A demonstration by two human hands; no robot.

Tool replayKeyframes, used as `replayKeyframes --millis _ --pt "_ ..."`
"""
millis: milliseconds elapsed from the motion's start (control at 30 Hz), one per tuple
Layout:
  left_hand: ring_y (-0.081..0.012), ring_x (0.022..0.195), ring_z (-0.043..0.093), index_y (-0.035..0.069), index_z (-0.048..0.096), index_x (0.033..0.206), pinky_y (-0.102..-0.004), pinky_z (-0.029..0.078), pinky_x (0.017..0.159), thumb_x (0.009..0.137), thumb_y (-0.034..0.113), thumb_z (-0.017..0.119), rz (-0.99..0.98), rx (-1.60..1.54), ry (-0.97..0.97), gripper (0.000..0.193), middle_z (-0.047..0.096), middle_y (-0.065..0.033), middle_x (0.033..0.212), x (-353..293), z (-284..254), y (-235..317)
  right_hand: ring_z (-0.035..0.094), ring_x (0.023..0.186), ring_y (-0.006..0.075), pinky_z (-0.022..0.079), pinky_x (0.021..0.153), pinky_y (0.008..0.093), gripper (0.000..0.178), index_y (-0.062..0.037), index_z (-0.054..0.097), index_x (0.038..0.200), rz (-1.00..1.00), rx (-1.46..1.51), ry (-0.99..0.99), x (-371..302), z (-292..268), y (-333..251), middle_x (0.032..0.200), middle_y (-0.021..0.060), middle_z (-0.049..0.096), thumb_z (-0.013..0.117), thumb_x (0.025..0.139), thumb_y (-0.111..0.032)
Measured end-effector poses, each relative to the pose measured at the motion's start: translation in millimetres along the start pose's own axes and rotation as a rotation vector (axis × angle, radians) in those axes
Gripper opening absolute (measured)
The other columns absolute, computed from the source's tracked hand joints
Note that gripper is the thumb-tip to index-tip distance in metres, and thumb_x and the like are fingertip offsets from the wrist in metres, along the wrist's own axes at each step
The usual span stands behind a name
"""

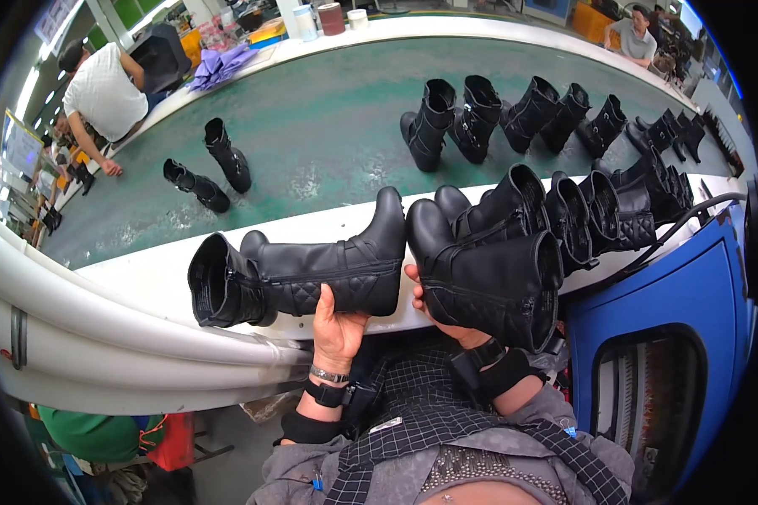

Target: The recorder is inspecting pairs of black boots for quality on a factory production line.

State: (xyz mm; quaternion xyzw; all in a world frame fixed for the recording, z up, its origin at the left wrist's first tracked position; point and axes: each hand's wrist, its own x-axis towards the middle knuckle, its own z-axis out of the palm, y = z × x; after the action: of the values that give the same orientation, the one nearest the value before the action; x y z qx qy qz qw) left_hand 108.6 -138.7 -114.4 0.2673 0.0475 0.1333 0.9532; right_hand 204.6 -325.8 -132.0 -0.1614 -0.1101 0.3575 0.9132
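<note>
My left hand (338,332) grips a black boot (324,271) from below, its thumb pressed on the quilted side panel. This boot is tilted on its side over the white ledge, toe upward and to the right. A second black boot (480,282) rests in my right hand (419,290), whose fingertips show at its left edge; the boot hides most of that hand. Its zip runs along the shaft and its opening faces right. Left of the held pair, another black boot (219,286) stands on the ledge, partly behind the left-hand boot.
Several black boots (598,206) crowd the white ledge (312,227) at right. Beyond it, a green conveyor belt (328,109) carries more boots (434,126). A blue machine (657,311) flanks my right, a white curved casing (143,328) my left. Other people (109,93) sit across the belt.
</note>
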Motion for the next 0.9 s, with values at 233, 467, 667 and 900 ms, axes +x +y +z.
replayKeyframes --millis 233,467,667,900 --pt "-0.0257 0.107 0.06 -0.003 0.06 0.118 -0.0352 0.043 0.097 0.089 0.013 0.068 0.877 1.644 0.029 0.035 0.063 -0.0138 0.117 -27 18 -14 0.061 0.099 0.0235 0.054 0.086 0.0332 0.049 0.0092 0.041 0.133 0.014 -0.161 -0.081 6 12 -7 0.127 0.0196 0.055 0.05 0.097 -0.023" --pt "-0.0252 0.111 0.055 -0.002 0.052 0.124 -0.0342 0.041 0.097 0.085 0.0 0.049 0.222 0.905 -0.001 0.039 0.056 -0.0131 0.123 -29 25 16 0.061 0.108 0.0262 0.054 0.089 0.0376 0.065 0.0004 0.044 0.135 -0.005 -0.021 -0.049 9 6 1 0.126 0.0175 0.056 0.056 0.091 -0.045" --pt "-0.0189 0.115 0.043 0.0 0.035 0.138 -0.0318 0.036 0.099 0.089 0.003 0.046 0.562 0.755 0.539 0.05 0.044 -0.0155 0.126 1 -3 18 0.061 0.104 0.0338 0.053 0.083 0.0407 0.067 0.0047 0.041 0.136 -0.017 0.006 0.025 5 -9 -1 0.128 0.0275 0.052 0.053 0.092 -0.044" --pt "-0.0209 0.1 0.043 0.011 0.034 0.145 -0.0317 0.038 0.088 0.074 0.002 0.067 0.602 1.378 0.72 0.078 0.043 -0.0117 0.109 -35 3 10 0.061 0.103 0.0326 0.052 0.082 0.04 0.06 0.0051 0.043 0.134 0.024 0.046 0.015 3 -6 -8 0.13 0.0264 0.051 0.053 0.093 -0.038"
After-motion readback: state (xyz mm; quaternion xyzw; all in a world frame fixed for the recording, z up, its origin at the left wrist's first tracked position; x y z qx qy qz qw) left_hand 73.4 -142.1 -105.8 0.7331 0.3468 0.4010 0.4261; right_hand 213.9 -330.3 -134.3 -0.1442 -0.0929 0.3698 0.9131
